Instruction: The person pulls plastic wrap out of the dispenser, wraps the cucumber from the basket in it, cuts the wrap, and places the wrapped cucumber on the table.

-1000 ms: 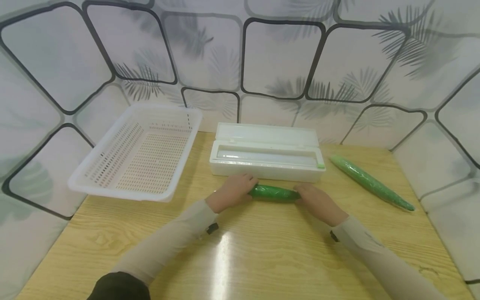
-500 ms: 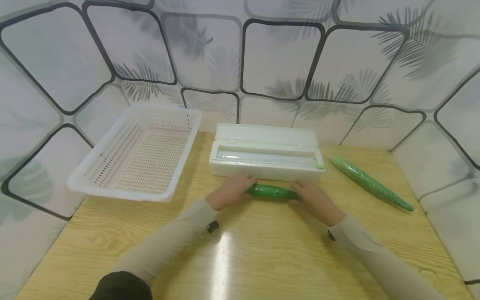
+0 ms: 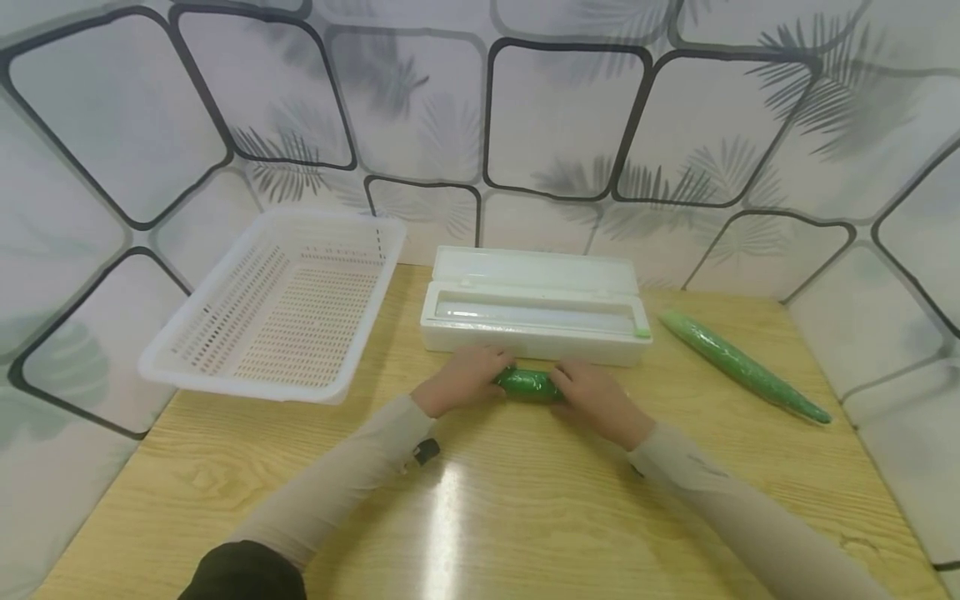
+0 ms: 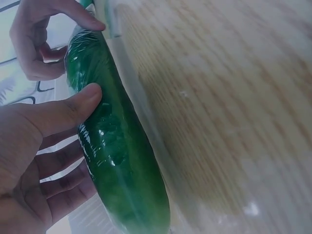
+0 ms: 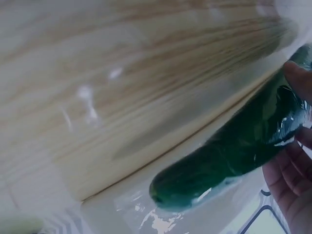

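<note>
I hold the wrapped cucumber [image 3: 527,384] between my left hand [image 3: 459,382] and right hand [image 3: 592,398], fingers curled round it, apparently smoothing the film. Next I need to press the loose ends flat, gently.

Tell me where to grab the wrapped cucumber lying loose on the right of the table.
Take the wrapped cucumber around its thick middle, coming from above with fingers across its width. It lies flat and diagonal on the table, ends tapering, with bare wood on both sides.
</note>
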